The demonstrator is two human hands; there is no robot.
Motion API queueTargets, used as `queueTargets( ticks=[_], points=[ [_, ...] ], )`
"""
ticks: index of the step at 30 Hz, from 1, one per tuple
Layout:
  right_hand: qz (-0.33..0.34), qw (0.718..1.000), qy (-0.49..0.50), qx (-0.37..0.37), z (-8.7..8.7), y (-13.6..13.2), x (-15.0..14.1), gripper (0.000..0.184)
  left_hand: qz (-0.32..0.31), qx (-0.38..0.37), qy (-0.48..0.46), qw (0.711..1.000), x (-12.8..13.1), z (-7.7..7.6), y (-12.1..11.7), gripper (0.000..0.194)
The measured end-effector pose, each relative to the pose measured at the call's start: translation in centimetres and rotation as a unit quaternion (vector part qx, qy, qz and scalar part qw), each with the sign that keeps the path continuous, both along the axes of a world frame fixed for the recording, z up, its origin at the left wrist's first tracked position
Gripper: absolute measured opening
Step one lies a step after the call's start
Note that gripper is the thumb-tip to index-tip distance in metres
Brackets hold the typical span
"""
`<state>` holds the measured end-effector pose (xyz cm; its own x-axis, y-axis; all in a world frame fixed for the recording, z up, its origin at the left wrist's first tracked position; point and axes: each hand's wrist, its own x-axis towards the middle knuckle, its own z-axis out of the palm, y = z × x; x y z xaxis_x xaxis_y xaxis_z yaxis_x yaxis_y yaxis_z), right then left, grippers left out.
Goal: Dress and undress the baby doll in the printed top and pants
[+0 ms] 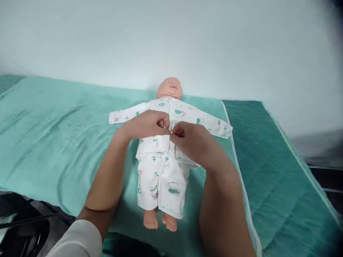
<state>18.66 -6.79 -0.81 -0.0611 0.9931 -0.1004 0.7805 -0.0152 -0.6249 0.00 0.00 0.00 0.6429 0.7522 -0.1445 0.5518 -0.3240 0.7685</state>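
"Nearest the camera are a white sleeve (76,241) at seven o'clock and a bare forearm (225,203) at five. Where do they lead?"

"To two hands almost meeting at the clock's centre. The left hand (150,123) pinches, thumb against curled fingers; the right hand (191,139) does likewise, both on the front opening of a patterned shirt (178,109)."

"Pinching what, exactly?"

"Its edges or some small tie; the fingers hide it, so I can't tell."

"And the doll (170,88) wearing it?"

"On its back beneath them, head at twelve, bare feet (150,219) at six, below matching trousers (171,178)."

"Which step, then?"

"Working the shirt's closure, I'd judge; fastening or undoing, I can't say. The next move calls for light fingertips and both edges kept level."

"Around it?"

"The surface (66,135) is spread with light green, creased toward nine; darker green cloth (273,171) shows at four. White wall (160,39) at twelve, blurred dark clutter (24,228) at eight."
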Motion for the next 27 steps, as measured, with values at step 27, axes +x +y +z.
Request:
queueTargets(
  ticks=[27],
  points=[
    [-0.038,0.890,0.450,0.056,-5.8,-1.4,-1.0,0.020,0.048,-0.141,-0.289,0.945,-0.7,-3.5,-1.3,0.014]
  ],
)
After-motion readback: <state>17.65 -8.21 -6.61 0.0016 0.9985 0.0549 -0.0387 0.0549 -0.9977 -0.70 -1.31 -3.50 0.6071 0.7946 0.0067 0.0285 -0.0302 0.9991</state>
